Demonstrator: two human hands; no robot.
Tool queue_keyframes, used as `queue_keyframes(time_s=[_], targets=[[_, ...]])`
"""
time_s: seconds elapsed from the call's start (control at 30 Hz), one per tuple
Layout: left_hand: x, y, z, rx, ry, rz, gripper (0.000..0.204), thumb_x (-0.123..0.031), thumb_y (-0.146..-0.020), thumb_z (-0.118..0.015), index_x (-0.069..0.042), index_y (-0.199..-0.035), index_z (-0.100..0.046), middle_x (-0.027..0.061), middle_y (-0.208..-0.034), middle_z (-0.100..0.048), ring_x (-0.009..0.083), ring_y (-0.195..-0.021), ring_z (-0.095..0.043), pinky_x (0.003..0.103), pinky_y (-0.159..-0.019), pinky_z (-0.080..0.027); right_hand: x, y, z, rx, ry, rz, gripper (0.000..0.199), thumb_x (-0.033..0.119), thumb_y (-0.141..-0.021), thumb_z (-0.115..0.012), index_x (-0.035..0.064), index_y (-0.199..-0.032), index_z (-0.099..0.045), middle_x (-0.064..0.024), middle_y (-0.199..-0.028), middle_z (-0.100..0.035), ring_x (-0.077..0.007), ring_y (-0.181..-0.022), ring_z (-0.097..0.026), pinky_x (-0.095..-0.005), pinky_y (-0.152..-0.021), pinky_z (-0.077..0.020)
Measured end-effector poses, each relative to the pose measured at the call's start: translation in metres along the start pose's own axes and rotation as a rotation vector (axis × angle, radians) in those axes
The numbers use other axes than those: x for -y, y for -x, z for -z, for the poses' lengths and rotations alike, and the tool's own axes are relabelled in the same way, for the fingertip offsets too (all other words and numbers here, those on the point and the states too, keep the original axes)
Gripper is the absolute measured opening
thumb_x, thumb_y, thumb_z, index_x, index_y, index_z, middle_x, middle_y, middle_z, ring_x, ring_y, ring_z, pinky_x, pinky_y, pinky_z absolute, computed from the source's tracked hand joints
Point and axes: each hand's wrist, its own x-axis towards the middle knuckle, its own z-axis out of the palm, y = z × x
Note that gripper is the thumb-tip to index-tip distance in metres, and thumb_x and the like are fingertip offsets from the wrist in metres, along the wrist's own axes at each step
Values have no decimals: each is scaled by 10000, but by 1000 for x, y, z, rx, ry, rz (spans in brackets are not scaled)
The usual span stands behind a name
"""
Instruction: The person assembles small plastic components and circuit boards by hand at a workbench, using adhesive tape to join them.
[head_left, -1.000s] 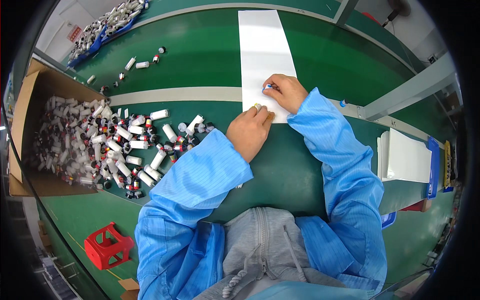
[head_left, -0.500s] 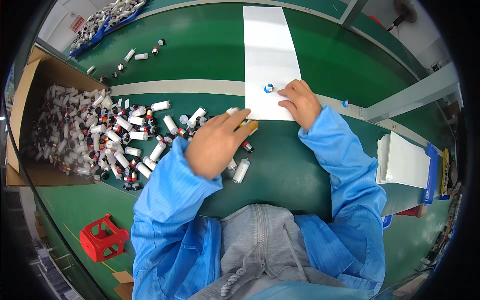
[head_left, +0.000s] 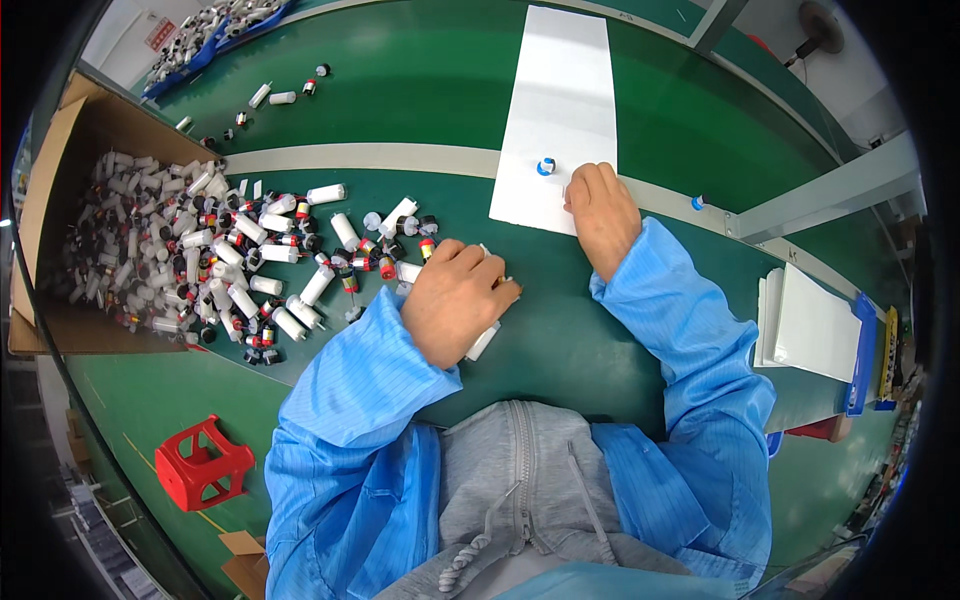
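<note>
My right hand [head_left: 603,218] has its fingers bent together at the near right edge of a long white sheet [head_left: 560,95], pinching it. On the sheet, left of that hand, stands a small blue-and-white piece [head_left: 546,166]. My left hand [head_left: 458,303] is closed low over the green table, its fingers curled; what they hold is hidden beneath them. A white cylinder [head_left: 483,341] pokes out below that hand. To its left spreads a loose heap of small white cylinders [head_left: 317,286], mixed with red, yellow and black parts.
An open cardboard box [head_left: 48,215] on its side spills more cylinders at the left. Blue trays [head_left: 205,55] of parts stand far left. Another blue piece [head_left: 698,203] sits by the metal post [head_left: 825,190]. White sheets [head_left: 815,320] are stacked right; a red stool [head_left: 205,463] stands lower left.
The white sheet has turned, its far end swinging right. My right hand's fingers have drawn together at its edge. My left hand has moved slightly right and nearer, its fingers curling in.
</note>
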Motion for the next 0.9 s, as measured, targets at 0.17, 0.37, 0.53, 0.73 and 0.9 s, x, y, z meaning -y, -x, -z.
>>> queue_keyframes(time_s=[0.17, 0.37, 0.53, 0.73, 0.9], targets=[[-2, -15, 7, -315, 329, 233, 223, -39, -754, -678, -80, -968, -632, 88, -906, -593, 269, -734, -615, 384, -694, -488, -8, 1, 23, 234, -361, -118, 115, 9, -841, -620, 22, -930, -549, -114, -925, -521, -235, -893, -538, -322, -779, -458], [8, -17, -1, -239, 1499, 497, 283, 5, -864, -679, 5, -1121, -562, 88, -1029, -652, 124, -856, -656, 253, -712, -509, -19, -7, 42, 344, -1311, -385, 140, 133, -979, -544, 16, -1049, -517, -59, -1113, -544, -112, -979, -512, -263, -872, -432], [14, -11, -6, -376, 1895, 470, 351, 8, -880, -653, -14, -1199, -508, 100, -1039, -636, 183, -877, -665, 279, -739, -525, 7, -15, 57, 301, -1652, -292, 633, 91, -927, -616, 96, -1411, -208, -164, -1215, -513, -219, -1110, -537, -347, -952, -441], [14, -11, -7, -498, 1893, 373, 341, 33, -876, -631, -19, -1179, -484, 105, -1072, -593, 163, -876, -636, 279, -736, -518, 28, -19, 45, 431, -1747, -262, 835, 83, -855, -716, 156, -1456, -142, -138, -1226, -488, -217, -1138, -514, -374, -956, -446], [15, -5, 0, -129, 1306, 354, 383, -54, -860, -665, -41, -1203, -496, 26, -1025, -605, 72, -834, -571, 270, -762, -444, 13, -21, 40, 259, -1593, -252, 469, 80, -837, -738, 58, -1215, -462, -69, -1169, -500, -132, -1080, -523, -296, -938, -432]])
